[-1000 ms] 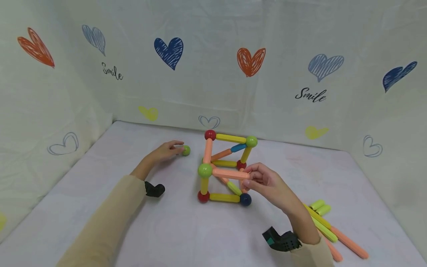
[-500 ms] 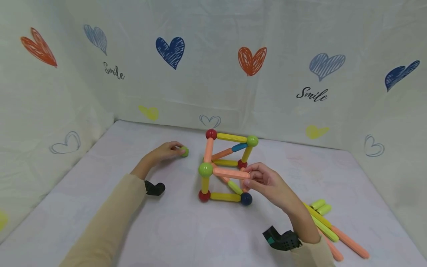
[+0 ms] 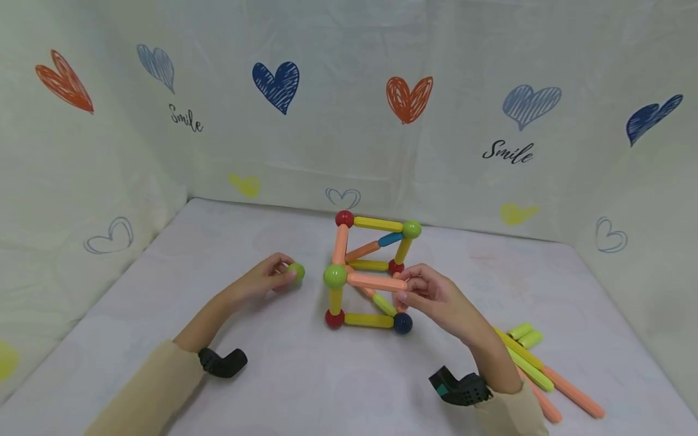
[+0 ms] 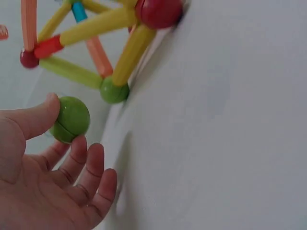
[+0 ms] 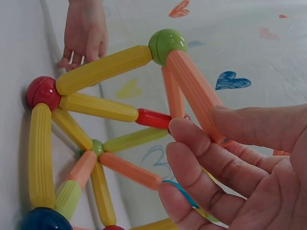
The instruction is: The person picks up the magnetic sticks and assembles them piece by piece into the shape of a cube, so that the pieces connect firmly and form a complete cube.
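Note:
My left hand [image 3: 268, 278] pinches a loose green ball [image 4: 72, 119] between thumb and fingertips, left of a frame built from coloured rods and balls. With thumb and fingers my right hand [image 3: 433, 297] holds the free end of an orange rod [image 3: 376, 281]. That rod's other end meets a green ball [image 3: 335, 276] at the frame's upper front left corner. Below it stand a yellow upright and a red ball [image 3: 335, 318]. A yellow rod [image 3: 368, 321] runs along the bottom to a dark blue ball [image 3: 402, 323]. In the right wrist view, some inner rods hide behind my fingers.
To the right, beside my right forearm, lie loose yellow, green and orange rods [image 3: 572, 390] and two short green pieces [image 3: 526, 334]. A white cloth [image 3: 349, 139] printed with hearts hangs behind the white table [image 3: 305, 381].
My left hand has picked up the green ball and brought it nearer, toward the table's front. The right hand stays on the orange rod, and the frame stands as before.

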### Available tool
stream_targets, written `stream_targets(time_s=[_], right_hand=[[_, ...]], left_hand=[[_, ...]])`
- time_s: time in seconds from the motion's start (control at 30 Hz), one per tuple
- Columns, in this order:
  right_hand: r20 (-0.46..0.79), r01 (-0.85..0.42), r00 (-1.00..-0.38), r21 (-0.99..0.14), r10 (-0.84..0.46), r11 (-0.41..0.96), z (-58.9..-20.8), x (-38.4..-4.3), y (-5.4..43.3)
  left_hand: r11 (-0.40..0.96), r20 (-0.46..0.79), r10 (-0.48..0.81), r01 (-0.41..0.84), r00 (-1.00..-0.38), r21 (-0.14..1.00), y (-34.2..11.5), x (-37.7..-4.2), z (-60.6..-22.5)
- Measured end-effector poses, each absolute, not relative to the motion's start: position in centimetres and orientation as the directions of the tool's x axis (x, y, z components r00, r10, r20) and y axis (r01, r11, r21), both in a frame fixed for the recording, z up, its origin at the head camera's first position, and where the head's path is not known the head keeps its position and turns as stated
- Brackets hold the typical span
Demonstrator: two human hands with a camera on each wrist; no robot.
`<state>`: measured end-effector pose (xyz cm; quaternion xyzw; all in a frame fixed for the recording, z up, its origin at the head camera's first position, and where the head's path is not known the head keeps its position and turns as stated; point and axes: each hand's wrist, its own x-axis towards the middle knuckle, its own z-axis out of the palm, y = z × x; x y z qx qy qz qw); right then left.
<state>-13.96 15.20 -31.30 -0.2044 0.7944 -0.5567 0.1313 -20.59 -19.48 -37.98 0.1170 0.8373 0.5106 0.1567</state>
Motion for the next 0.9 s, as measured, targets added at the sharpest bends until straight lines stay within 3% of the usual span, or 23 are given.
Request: stream_targets(time_s=[0.43,0.9], right_hand=[[0.033,-0.192,-0.882,-0.937,-0.47,0.293,-31.1,-14.0,15.2],[0.036,-0.201,-0.886,-0.928,-0.461,0.313,-31.3,-14.1,15.2]], left_hand=[[0.515,-0.026,0.497,0.271,-0.867,0.813,-14.5,-12.1,-36.8],[0.58,-0.121,0.543,0.267,-0.831,0.769,-8.5,-11.3,-37.8]])
